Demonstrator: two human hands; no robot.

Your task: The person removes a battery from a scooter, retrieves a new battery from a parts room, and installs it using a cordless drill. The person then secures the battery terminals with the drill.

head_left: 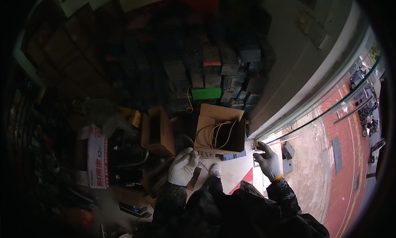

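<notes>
White work gloves cover both hands. My left hand (183, 168) is closed, its fingers curled together in front of the open cardboard box; what it holds, if anything, I cannot make out. Over on the right, my right hand (269, 163) has its thumb and forefinger apart, close to the lower edge of the glass door (288, 133). Whether a fingertip touches the small fitting at that edge is unclear. Loops of pale yellow cable (215, 135) lie inside the open cardboard box (220, 111), which stands between and beyond my hands.
Another open carton (160, 133) stands left of the cable box. Dark stacked boxes fill the far side, one with a green face (206, 93). A red-and-white printed package (98, 157) is among clutter at left. Outside the glass are red paving (340, 151) and parked motorbikes.
</notes>
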